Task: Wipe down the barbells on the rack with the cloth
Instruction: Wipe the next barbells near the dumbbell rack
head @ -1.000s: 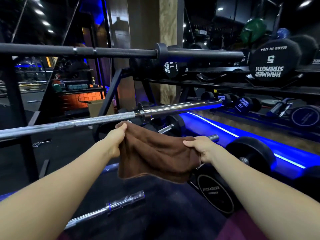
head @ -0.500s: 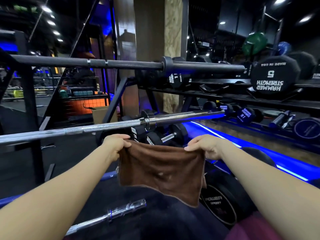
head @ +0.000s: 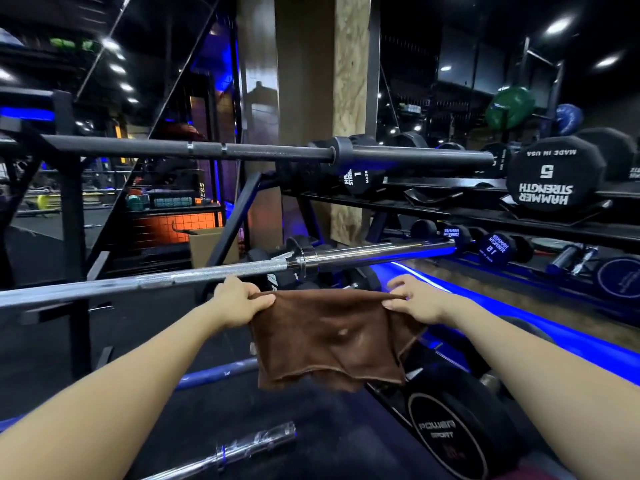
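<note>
Hanging between the two hands, the brown cloth (head: 327, 336) is stretched flat along its top edge and drapes down toward the viewer, its lower hem ragged and free. The left hand (head: 239, 301) pinches the cloth's left top corner with thumb over curled fingers; the right hand (head: 414, 301) pinches the right top corner the same way. Below the grip and nearer the viewer, a chrome bar end (head: 242, 450) lies low, with a black plate (head: 446, 434) marked POWER SPORT under the right forearm. Just beyond the knuckles, above the cloth and apart from it, runs the chrome barbell (head: 214, 273) on the rack (head: 74, 216), its sleeve reaching right. Higher and farther sits the black barbell (head: 263, 152). Beyond the right hand, dumbbells (head: 554, 174) rest on shelves.
</note>
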A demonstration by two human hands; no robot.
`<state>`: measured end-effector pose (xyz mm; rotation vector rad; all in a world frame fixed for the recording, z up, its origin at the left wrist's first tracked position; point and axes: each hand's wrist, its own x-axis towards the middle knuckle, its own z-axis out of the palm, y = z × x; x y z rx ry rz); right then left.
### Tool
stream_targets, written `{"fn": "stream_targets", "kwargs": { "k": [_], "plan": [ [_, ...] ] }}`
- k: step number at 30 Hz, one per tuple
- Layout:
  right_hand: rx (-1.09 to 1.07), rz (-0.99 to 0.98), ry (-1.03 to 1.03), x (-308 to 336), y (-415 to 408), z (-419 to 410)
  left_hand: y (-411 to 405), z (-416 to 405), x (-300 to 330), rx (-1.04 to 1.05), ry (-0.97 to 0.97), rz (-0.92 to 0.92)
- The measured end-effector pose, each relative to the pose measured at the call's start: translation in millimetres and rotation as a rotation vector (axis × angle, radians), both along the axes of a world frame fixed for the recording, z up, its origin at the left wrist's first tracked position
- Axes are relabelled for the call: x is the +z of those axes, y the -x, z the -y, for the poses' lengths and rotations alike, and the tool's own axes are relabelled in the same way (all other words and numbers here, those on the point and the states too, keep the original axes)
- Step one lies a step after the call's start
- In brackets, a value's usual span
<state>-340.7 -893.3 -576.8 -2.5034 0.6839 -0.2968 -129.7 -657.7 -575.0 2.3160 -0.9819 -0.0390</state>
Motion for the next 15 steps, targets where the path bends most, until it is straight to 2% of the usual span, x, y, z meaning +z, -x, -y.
{"fn": "stream_targets", "kwargs": {
  "k": [4,7,9,13,15],
  "plan": [
    [-0.077,0.099,-0.110,-2,-11,-13,14,16,-11,0.007,0.163,-0.205],
    [-0.194,0.172,-0.311,-4,-22,-29,29,27,-16,-0.022,0.285,-0.361],
    [-0.203,0.191,-0.457,-1,-29,-41,40,38,-16,-0.084,0.335,-0.530],
    [-0.130,0.265,-0.781,8,-47,-58,70,56,-6,-0.255,0.322,-0.797],
    [-0.076,0.329,-0.934,14,-51,-60,72,59,1,-0.325,0.304,-0.833]
  ]
}}
